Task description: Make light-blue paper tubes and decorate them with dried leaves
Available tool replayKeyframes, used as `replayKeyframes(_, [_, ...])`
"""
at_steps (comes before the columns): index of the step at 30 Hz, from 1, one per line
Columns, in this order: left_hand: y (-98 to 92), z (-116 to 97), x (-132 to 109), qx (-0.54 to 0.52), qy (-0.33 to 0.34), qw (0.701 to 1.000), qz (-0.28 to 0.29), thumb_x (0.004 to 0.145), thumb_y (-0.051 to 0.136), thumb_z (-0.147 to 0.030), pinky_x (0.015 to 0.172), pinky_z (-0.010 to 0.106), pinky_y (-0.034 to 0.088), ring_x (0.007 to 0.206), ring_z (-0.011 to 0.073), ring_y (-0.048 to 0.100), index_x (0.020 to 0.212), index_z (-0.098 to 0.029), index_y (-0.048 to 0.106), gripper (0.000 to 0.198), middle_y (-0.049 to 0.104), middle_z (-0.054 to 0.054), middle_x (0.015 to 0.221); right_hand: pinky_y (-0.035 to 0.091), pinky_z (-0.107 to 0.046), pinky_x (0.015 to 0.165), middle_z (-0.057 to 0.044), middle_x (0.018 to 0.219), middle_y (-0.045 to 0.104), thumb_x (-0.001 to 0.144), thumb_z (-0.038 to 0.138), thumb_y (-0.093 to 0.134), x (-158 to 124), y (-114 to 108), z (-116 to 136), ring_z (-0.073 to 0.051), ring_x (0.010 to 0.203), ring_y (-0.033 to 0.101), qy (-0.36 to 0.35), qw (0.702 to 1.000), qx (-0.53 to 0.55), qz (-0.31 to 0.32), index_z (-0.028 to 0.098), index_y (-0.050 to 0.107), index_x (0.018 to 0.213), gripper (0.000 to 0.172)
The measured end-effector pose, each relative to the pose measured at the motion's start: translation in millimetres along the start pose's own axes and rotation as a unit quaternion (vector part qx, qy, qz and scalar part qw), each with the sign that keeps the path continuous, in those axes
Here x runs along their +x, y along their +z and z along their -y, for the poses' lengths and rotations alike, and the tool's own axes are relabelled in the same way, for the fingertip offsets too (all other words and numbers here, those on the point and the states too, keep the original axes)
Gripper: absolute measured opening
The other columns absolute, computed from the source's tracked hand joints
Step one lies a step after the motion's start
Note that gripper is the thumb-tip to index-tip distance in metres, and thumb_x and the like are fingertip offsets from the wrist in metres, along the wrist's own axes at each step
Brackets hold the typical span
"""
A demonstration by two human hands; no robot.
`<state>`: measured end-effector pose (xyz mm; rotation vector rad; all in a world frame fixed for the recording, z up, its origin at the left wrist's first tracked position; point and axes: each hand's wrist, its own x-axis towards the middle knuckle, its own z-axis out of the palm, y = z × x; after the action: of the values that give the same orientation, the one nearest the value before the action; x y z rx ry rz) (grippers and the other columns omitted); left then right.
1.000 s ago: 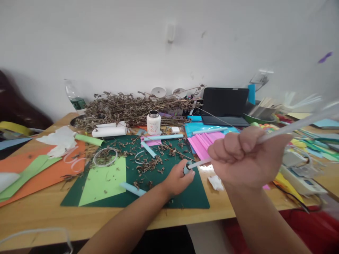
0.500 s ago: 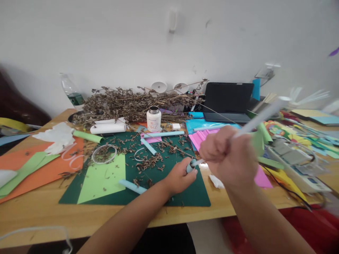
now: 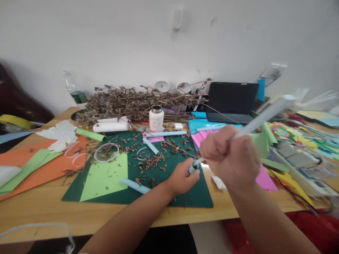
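Note:
A short light-blue paper tube (image 3: 193, 168) is gripped in my left hand (image 3: 184, 176), its open end facing up and right. My right hand (image 3: 231, 155) is closed round a long white rod (image 3: 265, 116), whose lower end reaches into the mouth of the tube. Under my left hand lies a green cutting mat (image 3: 159, 171) strewn with dry leaf bits (image 3: 153, 160). More light-blue tubes rest on it, one by my left forearm (image 3: 136, 186) and one along the back (image 3: 166, 134).
Dried stems (image 3: 127, 104) pile along the wall behind an open white bottle (image 3: 156, 119). At the back right stands a laptop (image 3: 231, 100). A light-green sheet (image 3: 106, 180) lies left on the mat, and a power strip (image 3: 299, 171) sits at the right.
The whole view has shifted slightly, so the table items appear a little farther right. Both hands keep their holds, and the rod is still at the tube's mouth.

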<state>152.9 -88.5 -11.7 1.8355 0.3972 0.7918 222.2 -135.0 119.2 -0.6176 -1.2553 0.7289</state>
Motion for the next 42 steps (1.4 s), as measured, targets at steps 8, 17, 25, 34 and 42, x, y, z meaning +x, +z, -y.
replayKeyframes(8, [-0.7,1,-1,0.023,-0.007,1.000,0.004,0.071,0.041,-0.022,0.052,0.020,0.028,0.054,0.0076,0.031,0.064,-0.017,0.034,0.011,0.035,-0.005,0.057,0.015,-0.023,0.036,0.005,0.044,0.022,0.075,0.045,0.041,1,2,-1,-0.007,0.038,0.023,0.020,0.999,0.006,0.027,0.018,0.037,0.050,0.037])
replayKeyframes(17, [0.1,1,0,0.037,0.019,0.999,0.016,0.070,0.041,-0.022,0.050,0.020,0.027,0.052,0.0075,0.029,0.062,-0.017,0.033,0.012,0.034,-0.005,0.056,0.017,-0.024,0.037,0.004,0.045,0.021,0.075,0.047,0.041,-6,1,2,-0.008,0.038,0.022,0.003,1.000,-0.018,0.021,0.019,0.038,0.051,0.036])
replayKeyframes(25, [-1.7,-1,0,0.045,0.024,0.998,0.028,0.070,0.041,-0.021,0.050,0.020,0.027,0.052,0.0073,0.030,0.063,-0.018,0.033,0.011,0.034,-0.005,0.056,0.017,-0.025,0.038,0.004,0.045,0.022,0.074,0.045,0.043,-2,-2,6,-0.008,0.039,0.025,0.029,0.998,-0.049,0.035,0.019,0.041,0.051,0.035])
replayKeyframes(34, [-2.2,-4,0,0.039,0.019,0.999,0.023,0.070,0.040,-0.020,0.048,0.019,0.026,0.050,0.0069,0.029,0.062,-0.018,0.031,0.012,0.033,-0.005,0.055,0.017,-0.024,0.035,0.004,0.043,0.021,0.073,0.050,0.041,-5,-1,20,-0.007,0.036,0.022,0.035,0.998,-0.046,0.010,0.018,0.034,0.048,0.041])
replayKeyframes(42, [-1.2,-1,-1,0.049,0.036,0.998,0.019,0.069,0.042,-0.021,0.050,0.019,0.028,0.052,0.0076,0.032,0.064,-0.018,0.035,0.010,0.036,-0.004,0.056,0.017,-0.024,0.037,0.005,0.045,0.021,0.074,0.048,0.040,-11,-3,11,-0.007,0.038,0.023,0.051,0.997,-0.022,0.045,0.019,0.038,0.053,0.037])
